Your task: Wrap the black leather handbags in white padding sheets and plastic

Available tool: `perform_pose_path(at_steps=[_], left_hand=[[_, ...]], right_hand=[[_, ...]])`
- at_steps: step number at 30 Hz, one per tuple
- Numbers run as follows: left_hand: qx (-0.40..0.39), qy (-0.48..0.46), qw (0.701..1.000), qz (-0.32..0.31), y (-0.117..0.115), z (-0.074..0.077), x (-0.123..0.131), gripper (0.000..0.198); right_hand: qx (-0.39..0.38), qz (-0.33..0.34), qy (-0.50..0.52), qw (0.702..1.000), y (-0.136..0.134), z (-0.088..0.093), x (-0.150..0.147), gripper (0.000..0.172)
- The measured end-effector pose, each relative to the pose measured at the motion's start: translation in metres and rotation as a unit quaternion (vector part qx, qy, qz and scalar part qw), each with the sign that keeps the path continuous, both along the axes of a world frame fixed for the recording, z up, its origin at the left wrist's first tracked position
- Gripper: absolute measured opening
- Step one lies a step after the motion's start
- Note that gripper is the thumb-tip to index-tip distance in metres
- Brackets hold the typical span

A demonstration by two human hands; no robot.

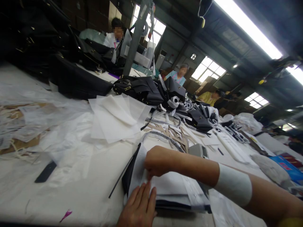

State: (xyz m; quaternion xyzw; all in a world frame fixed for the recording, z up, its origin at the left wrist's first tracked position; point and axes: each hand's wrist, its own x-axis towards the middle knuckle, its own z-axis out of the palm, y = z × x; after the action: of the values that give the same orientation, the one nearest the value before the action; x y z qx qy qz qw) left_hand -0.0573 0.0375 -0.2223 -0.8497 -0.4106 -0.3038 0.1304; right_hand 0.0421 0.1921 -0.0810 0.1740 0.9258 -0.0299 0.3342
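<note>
A black bag (129,179) lies in front of me, mostly covered by a sheet of white paper (168,186). Its handle (163,135), wrapped in clear plastic, arches out beyond the far side. My left hand (139,205) rests flat on the near left part of the sheet, fingers stretched out. Just beyond its fingertips is my right hand (156,162), curled closed and pressed down on the paper; whatever its fingers pinch is hidden. Across the right forearm runs a white patch (233,184). A thin black strap (123,176) sticks out at the bag's left.
White sheets (115,116) and clear plastic bags (68,142) cover the table's left. Black bags (146,90) are heaped at the back. A dark tag (45,172) lies at left, a grey box-shaped object (198,150) behind my right forearm. Several people work beyond a post (134,41).
</note>
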Motion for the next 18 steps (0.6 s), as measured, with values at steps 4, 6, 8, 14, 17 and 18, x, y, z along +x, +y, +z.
perform_pose_path(at_steps=[4, 6, 8, 14, 17, 18], left_hand=[[0.004, -0.011, 1.000, -0.010, 0.001, -0.002, -0.001, 0.037], [0.001, -0.023, 1.000, -0.016, 0.001, -0.002, -0.002, 0.036], [-0.008, -0.029, 0.999, -0.020, 0.002, -0.002, -0.003, 0.036], [0.011, -0.020, 1.000, -0.020, 0.005, -0.004, -0.003, 0.035], [0.035, -0.020, 0.999, -0.017, 0.007, -0.007, -0.004, 0.035], [0.042, -0.020, 0.999, -0.015, 0.008, -0.008, -0.004, 0.035]], right_hand=[[0.030, 0.026, -0.022, 0.999, -0.001, -0.002, -0.014, 0.015], [0.031, 0.027, -0.024, 0.999, 0.000, -0.005, -0.017, 0.015], [0.027, 0.027, -0.020, 0.999, 0.002, -0.008, -0.017, 0.018], [0.033, 0.025, -0.006, 0.999, 0.018, -0.015, -0.008, 0.033], [0.028, -0.005, -0.032, 0.999, 0.030, -0.020, -0.001, 0.062], [0.024, -0.019, -0.038, 0.999, 0.033, -0.022, 0.001, 0.070]])
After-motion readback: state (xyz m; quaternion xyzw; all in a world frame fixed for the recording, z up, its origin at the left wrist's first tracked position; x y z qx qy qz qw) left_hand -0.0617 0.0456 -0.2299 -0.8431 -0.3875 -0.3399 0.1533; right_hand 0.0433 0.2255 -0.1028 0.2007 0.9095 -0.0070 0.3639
